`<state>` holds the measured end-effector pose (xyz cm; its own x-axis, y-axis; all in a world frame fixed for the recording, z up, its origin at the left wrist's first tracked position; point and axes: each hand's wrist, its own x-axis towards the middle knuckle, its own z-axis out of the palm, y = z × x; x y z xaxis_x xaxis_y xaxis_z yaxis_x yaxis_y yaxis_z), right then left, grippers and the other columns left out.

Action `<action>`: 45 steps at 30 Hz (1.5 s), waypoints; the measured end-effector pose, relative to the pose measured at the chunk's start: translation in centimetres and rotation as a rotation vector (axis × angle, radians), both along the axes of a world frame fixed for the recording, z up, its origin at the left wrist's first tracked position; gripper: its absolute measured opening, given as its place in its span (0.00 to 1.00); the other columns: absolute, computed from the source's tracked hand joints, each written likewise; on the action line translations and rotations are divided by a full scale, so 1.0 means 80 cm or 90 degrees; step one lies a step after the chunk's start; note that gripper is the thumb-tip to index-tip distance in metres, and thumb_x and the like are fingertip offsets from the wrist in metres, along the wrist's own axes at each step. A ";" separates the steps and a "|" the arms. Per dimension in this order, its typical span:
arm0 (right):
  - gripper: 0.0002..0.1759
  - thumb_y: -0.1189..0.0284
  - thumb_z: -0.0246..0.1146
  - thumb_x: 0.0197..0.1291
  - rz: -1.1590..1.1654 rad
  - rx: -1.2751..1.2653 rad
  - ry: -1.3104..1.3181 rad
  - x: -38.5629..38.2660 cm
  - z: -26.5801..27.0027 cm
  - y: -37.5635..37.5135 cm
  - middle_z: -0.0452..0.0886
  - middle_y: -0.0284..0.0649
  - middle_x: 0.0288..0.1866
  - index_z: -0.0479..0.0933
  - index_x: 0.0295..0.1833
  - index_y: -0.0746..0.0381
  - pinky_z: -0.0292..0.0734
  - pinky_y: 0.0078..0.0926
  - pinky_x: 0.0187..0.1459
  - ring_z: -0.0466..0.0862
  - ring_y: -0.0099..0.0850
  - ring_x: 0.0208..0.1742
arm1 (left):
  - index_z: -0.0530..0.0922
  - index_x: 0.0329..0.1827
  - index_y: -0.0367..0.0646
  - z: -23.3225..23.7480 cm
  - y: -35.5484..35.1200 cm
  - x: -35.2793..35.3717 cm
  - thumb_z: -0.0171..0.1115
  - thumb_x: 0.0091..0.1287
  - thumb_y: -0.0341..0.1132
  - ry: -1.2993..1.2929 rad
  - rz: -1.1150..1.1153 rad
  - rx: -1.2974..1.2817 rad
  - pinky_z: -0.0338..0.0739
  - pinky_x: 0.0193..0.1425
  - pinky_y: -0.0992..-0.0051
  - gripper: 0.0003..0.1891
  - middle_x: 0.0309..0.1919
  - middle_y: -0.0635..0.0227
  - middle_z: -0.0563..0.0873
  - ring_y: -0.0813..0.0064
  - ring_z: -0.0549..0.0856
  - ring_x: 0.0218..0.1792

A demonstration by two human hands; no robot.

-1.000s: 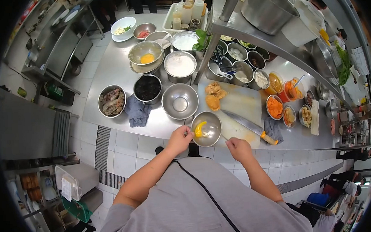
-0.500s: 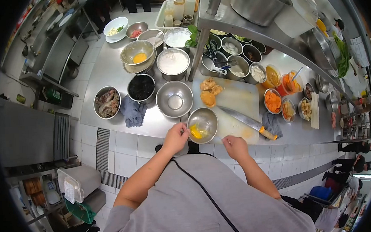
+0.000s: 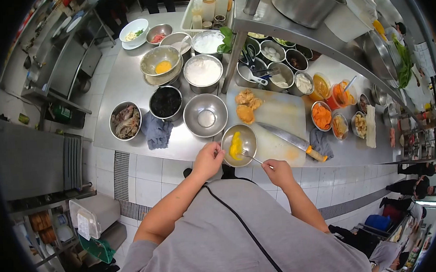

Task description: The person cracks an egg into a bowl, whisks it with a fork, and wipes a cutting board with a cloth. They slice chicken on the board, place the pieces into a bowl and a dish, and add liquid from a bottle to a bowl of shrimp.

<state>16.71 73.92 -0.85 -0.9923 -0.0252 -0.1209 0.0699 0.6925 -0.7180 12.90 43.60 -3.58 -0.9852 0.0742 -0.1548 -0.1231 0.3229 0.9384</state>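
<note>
Steadying the bowl (image 3: 238,145) by its rim with the left hand (image 3: 208,158), fingers curled tight over the edge. Pinching a fork (image 3: 253,159) in the right hand (image 3: 278,171), dipping its tip into the yolk (image 3: 235,146) just ahead. Probably handling light, stiff and slick, being thin steel; slopping easily if tipped, so best gripping at the rim. Sitting at the counter (image 3: 126,86) edge nearest both hands, touching the board (image 3: 286,112), with a knife (image 3: 282,135) just beyond the right hand. Crowding with more bowls farther ahead, under a shelf.
</note>
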 end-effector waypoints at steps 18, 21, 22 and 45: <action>0.13 0.62 0.70 0.69 0.046 0.084 -0.013 0.003 0.013 0.006 0.90 0.49 0.35 0.89 0.46 0.61 0.83 0.40 0.39 0.89 0.48 0.35 | 0.75 0.38 0.38 0.013 0.008 -0.007 0.68 0.72 0.31 0.068 -0.028 -0.041 0.83 0.44 0.64 0.10 0.56 0.53 0.87 0.60 0.87 0.37; 0.13 0.61 0.69 0.70 0.019 0.083 -0.001 0.003 0.011 0.004 0.90 0.49 0.35 0.89 0.46 0.61 0.83 0.41 0.39 0.89 0.49 0.35 | 0.75 0.39 0.37 0.018 0.010 -0.010 0.68 0.72 0.31 0.074 -0.036 -0.063 0.85 0.44 0.67 0.09 0.56 0.54 0.87 0.63 0.88 0.38; 0.13 0.61 0.69 0.70 -0.023 0.003 0.029 0.004 0.010 0.003 0.90 0.49 0.36 0.89 0.46 0.60 0.83 0.41 0.39 0.89 0.49 0.35 | 0.75 0.39 0.37 0.021 0.010 -0.009 0.68 0.72 0.30 0.067 -0.035 -0.064 0.85 0.44 0.67 0.09 0.56 0.54 0.87 0.63 0.88 0.38; 0.12 0.65 0.71 0.69 0.009 0.037 0.021 0.004 0.001 0.016 0.91 0.49 0.36 0.90 0.47 0.63 0.83 0.34 0.38 0.89 0.42 0.32 | 0.76 0.38 0.37 0.043 0.023 -0.025 0.69 0.71 0.31 0.084 -0.052 -0.104 0.84 0.44 0.65 0.09 0.57 0.53 0.88 0.61 0.88 0.35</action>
<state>17.04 75.16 -0.78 -0.9954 -0.0329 -0.0894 0.0367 0.7337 -0.6784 10.87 45.47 -0.12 -0.9895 0.1384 -0.0421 0.0291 0.4752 0.8794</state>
